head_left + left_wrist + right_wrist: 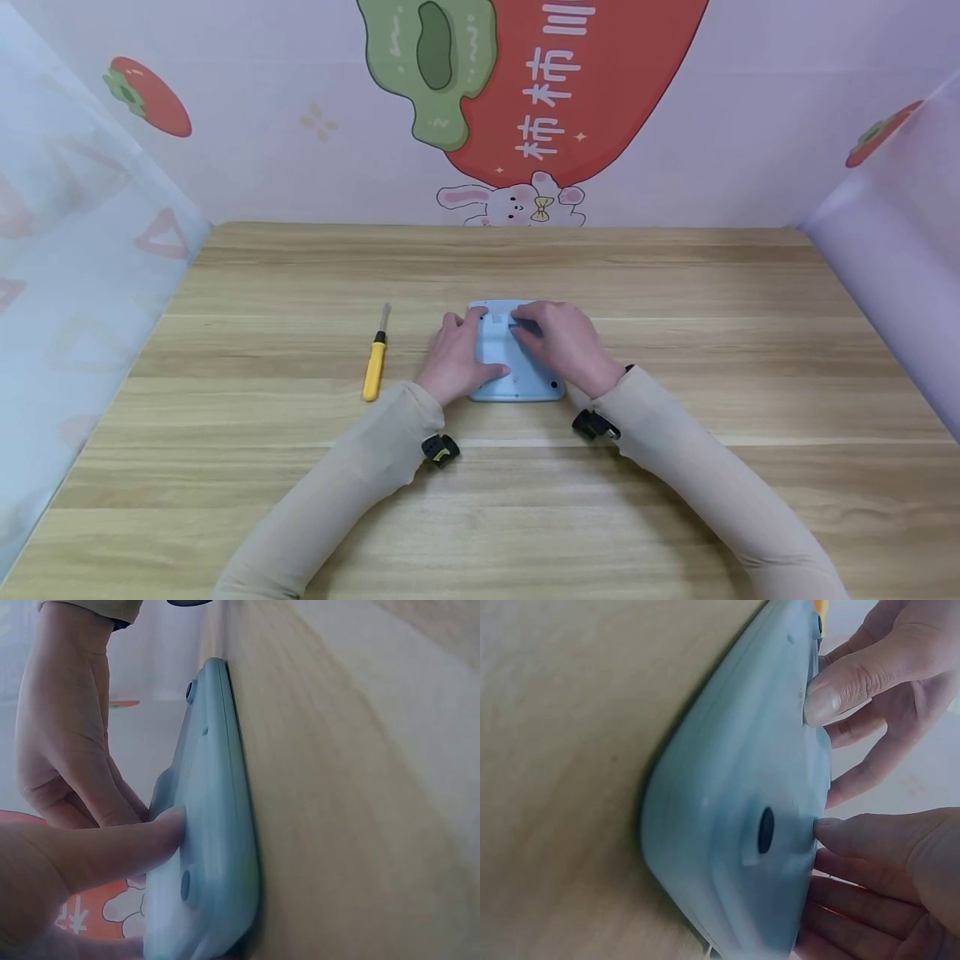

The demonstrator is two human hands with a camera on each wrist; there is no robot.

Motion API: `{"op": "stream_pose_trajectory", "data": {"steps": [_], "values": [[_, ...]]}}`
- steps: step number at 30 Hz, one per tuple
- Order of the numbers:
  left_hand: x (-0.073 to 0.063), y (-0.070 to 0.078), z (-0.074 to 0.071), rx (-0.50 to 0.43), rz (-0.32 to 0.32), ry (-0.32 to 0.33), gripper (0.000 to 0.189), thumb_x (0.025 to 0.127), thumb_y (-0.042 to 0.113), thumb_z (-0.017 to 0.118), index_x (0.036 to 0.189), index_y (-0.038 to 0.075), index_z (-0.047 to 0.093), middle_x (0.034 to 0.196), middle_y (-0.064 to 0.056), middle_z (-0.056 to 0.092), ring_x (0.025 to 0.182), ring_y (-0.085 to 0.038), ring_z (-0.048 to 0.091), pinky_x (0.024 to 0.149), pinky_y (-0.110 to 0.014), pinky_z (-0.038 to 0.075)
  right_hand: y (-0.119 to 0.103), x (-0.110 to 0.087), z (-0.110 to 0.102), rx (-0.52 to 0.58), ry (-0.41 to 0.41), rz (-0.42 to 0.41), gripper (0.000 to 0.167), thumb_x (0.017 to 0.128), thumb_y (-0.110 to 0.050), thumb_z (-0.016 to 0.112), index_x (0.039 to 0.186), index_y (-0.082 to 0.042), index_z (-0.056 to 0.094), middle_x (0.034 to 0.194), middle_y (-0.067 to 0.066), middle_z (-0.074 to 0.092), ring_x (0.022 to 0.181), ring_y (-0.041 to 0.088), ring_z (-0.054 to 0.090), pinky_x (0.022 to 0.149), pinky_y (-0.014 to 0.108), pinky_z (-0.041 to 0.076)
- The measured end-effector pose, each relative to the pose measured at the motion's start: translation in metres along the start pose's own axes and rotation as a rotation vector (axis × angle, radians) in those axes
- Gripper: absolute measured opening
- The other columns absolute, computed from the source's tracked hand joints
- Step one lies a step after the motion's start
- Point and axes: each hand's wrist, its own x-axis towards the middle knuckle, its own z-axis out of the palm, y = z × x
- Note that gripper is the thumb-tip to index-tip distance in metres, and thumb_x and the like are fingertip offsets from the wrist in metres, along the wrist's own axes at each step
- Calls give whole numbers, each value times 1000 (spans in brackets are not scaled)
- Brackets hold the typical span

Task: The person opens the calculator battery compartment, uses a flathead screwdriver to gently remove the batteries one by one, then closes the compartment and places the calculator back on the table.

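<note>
A light blue, flat device (495, 354), which looks like a calculator lying face down, rests on the table with small screw holes and dark round feet on its upturned back. My left hand (455, 358) spans its left side, the thumb (169, 829) pressing on the back and the fingers spread toward the far edge. Thumb and bent fingers of my right hand (566, 340) come together at a small dark spot on the upper middle of the back. Whether these fingertips pinch a part is hidden. In the right wrist view, the right thumb (840, 834) touches the casing.
A screwdriver (375, 358) with a yellow handle lies left of my left hand, its tip pointing away. Behind the wooden table (675, 483) stands a printed backdrop (247, 167), and pale cloth panels flank both sides.
</note>
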Motion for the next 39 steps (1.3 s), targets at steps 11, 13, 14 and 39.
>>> {"op": "stream_pose_trajectory", "data": {"steps": [11, 13, 14, 39], "values": [[0, -1, 1, -1, -1, 4, 85, 79, 28, 80, 147, 13, 31, 125, -19, 42, 101, -29, 47, 84, -38, 44, 6, 1, 0, 56, 34, -27, 25, 92, -18, 65, 112, -4, 71, 112, 13, 70, 101, 25, 67, 85, 40, 54], [0, -2, 0, 0, -1, 3, 85, 79, 28, 79, 147, 13, 31, 125, -20, 42, 101, -29, 47, 84, -38, 44, 6, 1, 0, 65, 46, -31, 24, 92, -17, 64, 111, -5, 71, 111, 12, 70, 100, 24, 67, 84, 40, 54], [0, -2, 0, 2, 0, 3, 85, 79, 28, 79, 147, 12, 31, 125, -20, 42, 101, -29, 47, 84, -38, 44, 6, 2, -1, 67, 52, -31, 23, 93, -17, 64, 111, -5, 71, 111, 12, 70, 99, 24, 68, 84, 40, 54], [1, -1, 0, 6, -7, -2, 85, 79, 29, 79, 148, 13, 31, 123, -18, 42, 99, -28, 46, 80, -35, 42, 8, 17, -9, 88, 14, -12, 20, 95, -13, 59, 110, -5, 70, 106, 11, 71, 95, 22, 67, 83, 38, 55]]}}
